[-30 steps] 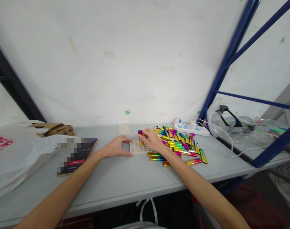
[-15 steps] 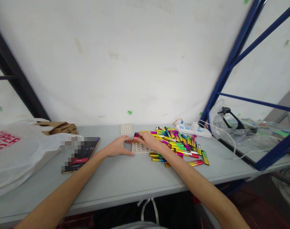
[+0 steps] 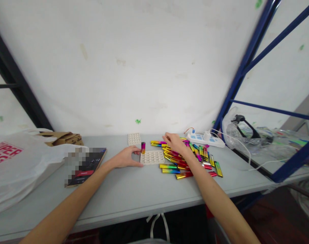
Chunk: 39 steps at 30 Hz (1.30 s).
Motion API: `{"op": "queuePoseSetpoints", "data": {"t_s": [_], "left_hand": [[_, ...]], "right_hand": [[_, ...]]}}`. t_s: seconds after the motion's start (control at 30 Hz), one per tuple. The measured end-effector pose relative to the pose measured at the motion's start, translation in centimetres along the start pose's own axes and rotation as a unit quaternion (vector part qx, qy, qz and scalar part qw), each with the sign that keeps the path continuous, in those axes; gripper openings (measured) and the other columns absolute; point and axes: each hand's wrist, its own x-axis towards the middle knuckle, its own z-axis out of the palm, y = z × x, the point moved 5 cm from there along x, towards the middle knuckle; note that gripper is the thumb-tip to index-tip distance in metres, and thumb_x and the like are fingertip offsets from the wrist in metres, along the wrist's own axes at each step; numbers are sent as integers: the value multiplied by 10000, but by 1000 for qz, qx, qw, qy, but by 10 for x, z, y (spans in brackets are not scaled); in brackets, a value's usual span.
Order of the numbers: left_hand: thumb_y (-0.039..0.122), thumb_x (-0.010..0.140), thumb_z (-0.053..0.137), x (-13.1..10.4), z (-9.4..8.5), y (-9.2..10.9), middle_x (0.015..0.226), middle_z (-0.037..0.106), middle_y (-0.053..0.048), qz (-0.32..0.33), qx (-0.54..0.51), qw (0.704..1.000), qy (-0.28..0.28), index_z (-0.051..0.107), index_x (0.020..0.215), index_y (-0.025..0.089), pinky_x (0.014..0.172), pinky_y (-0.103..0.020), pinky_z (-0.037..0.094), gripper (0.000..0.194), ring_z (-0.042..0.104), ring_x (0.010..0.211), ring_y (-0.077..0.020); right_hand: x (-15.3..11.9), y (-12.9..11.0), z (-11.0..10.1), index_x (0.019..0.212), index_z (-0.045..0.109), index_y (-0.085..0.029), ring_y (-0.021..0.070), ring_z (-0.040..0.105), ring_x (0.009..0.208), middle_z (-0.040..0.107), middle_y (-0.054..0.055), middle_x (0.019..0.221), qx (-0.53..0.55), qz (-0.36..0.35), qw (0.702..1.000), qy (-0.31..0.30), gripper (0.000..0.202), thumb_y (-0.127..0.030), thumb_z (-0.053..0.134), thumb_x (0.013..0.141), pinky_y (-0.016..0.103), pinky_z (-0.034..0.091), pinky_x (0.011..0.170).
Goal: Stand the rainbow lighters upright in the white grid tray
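A pale tray (image 3: pixel 152 158) with rows of round holes lies on the table. One shiny purple-and-gold lighter (image 3: pixel 143 148) stands upright at its back left corner. My left hand (image 3: pixel 126 157) is closed round the tray's left end, thumb at the near corner and fingers by the standing lighter. To the right is a loose pile of metallic, many-coloured lighters (image 3: pixel 171 166). Over the back left part of this pile is my right hand (image 3: pixel 174 141), its fingers bent and their tips hidden, so I cannot tell whether it holds anything.
A second pale tray (image 3: pixel 134 139) lies near the wall. A white power strip (image 3: pixel 205 139) with cables sits behind the pile. On the left are a phone-like screen (image 3: pixel 89 167), a white plastic bag (image 3: pixel 24 166) and brown cardboard (image 3: pixel 65 138). A blue metal frame (image 3: pixel 237 81) stands right.
My right hand has left the lighter at the tray's back left corner and moved right, over the pile. That lighter now stands on its own. My left hand has stayed at the tray.
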Motion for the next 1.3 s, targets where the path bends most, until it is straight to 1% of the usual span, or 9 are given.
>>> {"op": "queuePoseSetpoints", "data": {"t_s": [0.1,0.27,0.37,0.53,0.7,0.8,0.97,1.07,1.3], "left_hand": [[610,611,818,1,-1,0,1069,715,-76,5,11,1000,1,707,1139,167,916,-360,520,698,664,999,-287],[595,647,787,1,-5,-1,1041,708,-76,10,42,999,2,703,1122,158,886,-342,519,650,663,965,-274],[591,667,776,2,-6,-2,1008,707,-76,10,62,998,9,709,1108,159,863,-348,521,621,661,940,-277],[582,668,776,2,-5,-5,1056,706,-90,10,62,998,20,713,1121,174,884,-364,528,614,666,960,-290],[588,636,796,2,-7,-7,1092,698,-97,-1,65,997,32,702,1173,166,900,-365,529,690,668,978,-300],[627,629,798,2,-7,-9,1100,699,-95,-5,51,998,29,704,1170,168,894,-359,528,716,666,982,-296],[645,665,768,3,-4,-4,1052,697,-91,-2,59,998,30,704,1155,155,874,-357,518,695,656,953,-284],[608,695,754,4,-1,3,1006,695,-72,10,65,997,34,711,1115,174,858,-348,508,606,645,930,-273],[540,696,753,5,2,8,967,692,-59,21,53,997,43,713,1047,176,839,-345,507,507,639,901,-264]], "right_hand": [[-2,30,-11,795,666,-169,168,592,690,666,52,712,-29,46,998,14,421,-342,400,1073,260,370,704],[-6,39,2,1172,691,-163,191,650,985,725,97,1053,-21,-1,998,-57,249,-145,562,961,277,431,901],[-7,38,9,1058,745,-155,223,663,967,740,113,1025,-27,6,994,-104,185,-152,626,916,315,454,904],[-8,39,3,983,756,-152,216,686,862,766,102,966,17,20,994,-105,133,-206,661,907,300,488,801],[-11,45,10,891,768,-152,188,681,754,770,76,868,38,35,984,-168,86,-135,725,819,274,491,740],[-10,44,10,901,766,-145,188,670,767,761,79,876,49,19,989,-139,86,-163,707,840,287,487,756],[-3,39,-1,1018,734,-140,186,647,892,734,101,1034,131,37,991,-17,235,-299,727,846,316,487,836],[-1,33,-1,1046,720,-151,164,627,842,726,77,1045,283,71,956,13,324,-372,745,810,312,497,817],[0,1,13,1103,705,-184,156,608,866,687,39,996,592,138,794,12,458,-436,813,736,284,503,802]]}}
